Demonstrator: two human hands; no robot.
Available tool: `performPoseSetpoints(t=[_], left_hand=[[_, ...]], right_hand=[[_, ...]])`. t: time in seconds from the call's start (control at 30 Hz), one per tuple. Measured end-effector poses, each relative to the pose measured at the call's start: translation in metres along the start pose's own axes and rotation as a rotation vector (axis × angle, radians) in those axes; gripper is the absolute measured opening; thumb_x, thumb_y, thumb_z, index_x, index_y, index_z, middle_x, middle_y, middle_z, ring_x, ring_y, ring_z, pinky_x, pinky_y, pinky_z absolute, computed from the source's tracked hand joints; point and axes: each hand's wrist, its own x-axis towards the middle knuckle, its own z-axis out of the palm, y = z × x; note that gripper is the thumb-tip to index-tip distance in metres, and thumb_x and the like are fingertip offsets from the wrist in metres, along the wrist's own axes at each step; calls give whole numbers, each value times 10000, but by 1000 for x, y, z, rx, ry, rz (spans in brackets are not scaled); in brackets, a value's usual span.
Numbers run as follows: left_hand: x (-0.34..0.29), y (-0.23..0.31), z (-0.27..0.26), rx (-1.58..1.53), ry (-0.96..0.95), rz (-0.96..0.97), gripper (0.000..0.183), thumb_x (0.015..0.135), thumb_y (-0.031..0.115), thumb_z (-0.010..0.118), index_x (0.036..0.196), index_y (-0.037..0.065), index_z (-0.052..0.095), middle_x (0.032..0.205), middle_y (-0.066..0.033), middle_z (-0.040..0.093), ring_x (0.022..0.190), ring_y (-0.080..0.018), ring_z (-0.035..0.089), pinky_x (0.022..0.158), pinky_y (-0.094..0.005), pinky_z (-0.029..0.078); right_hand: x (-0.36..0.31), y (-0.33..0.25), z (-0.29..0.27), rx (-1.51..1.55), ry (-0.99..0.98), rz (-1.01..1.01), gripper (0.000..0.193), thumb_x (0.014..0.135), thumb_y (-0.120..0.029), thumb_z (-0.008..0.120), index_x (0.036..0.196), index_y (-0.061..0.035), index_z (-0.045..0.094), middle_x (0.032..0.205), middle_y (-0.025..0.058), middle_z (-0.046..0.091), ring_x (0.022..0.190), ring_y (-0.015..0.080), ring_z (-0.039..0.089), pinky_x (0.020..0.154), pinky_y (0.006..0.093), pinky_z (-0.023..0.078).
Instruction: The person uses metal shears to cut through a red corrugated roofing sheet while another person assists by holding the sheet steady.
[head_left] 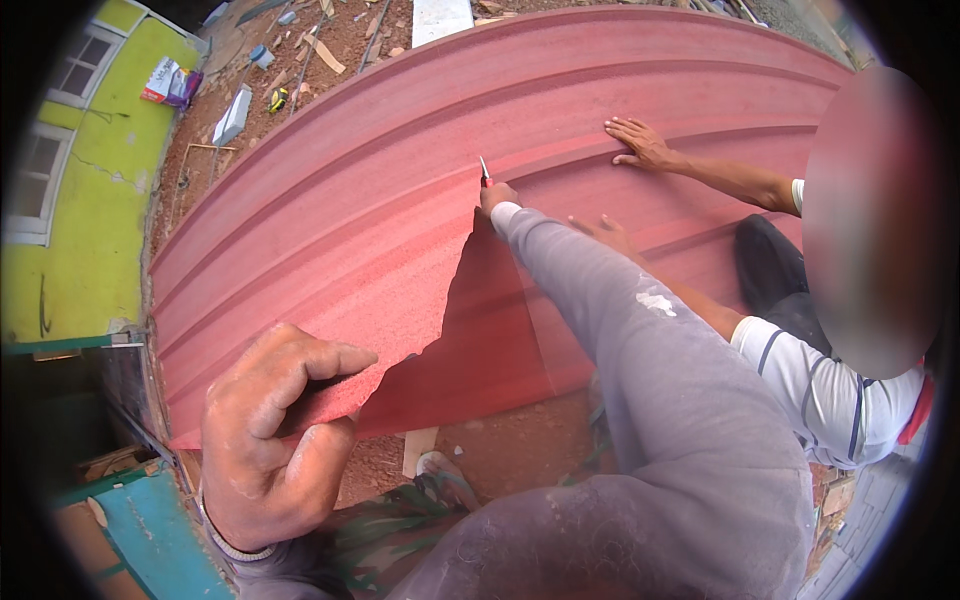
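Observation:
A large red ribbed roofing sheet (pixel 330 190) spreads across the view, with a jagged cut running up from its near edge. My left hand (pixel 270 440) is closed on the sheet's near edge left of the cut, thumb and fingers pinching a raised flap. Farther off, at the top of the cut, my right hand (pixel 497 196) grips a red-handled cutting tool (pixel 485 172). Its pointed metal tip faces away from me; the sleeve and hand hide the rest, so I cannot tell its exact kind. Darker red sheet surface shows under the cut.
A co-worker in a striped white shirt (pixel 800 390) crouches at the right, one hand (pixel 643 146) flat on the sheet, the other partly behind my arm. Beyond lie a yellow tape measure (pixel 278 99), a white block (pixel 232 115) and wood scraps. A yellow-green wall (pixel 95 210) stands left.

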Motion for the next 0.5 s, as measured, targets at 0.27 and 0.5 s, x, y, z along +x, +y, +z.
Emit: performPoseSetpoints(t=[0.27, 0.5], left_hand=[[5, 4, -5, 30, -55, -42, 318, 631, -29, 519, 911, -56, 668, 770, -123, 589, 701, -228, 575, 670, -304, 458], [7, 2, -5, 53, -63, -43, 321, 627, -23, 520, 909, -54, 670, 771, -125, 594, 699, -221, 568, 659, -298, 451]], right_hand=[[-3, -5, -25, 12, -173, 64, 481, 899, -211, 606, 1348, -44, 568, 1345, 141, 608, 1183, 258, 635, 982, 376, 521], [-14, -20, -24, 21, -174, 130, 445, 856, -279, 692, 1244, -63, 657, 1307, 143, 633, 1229, 278, 599, 990, 365, 510]])
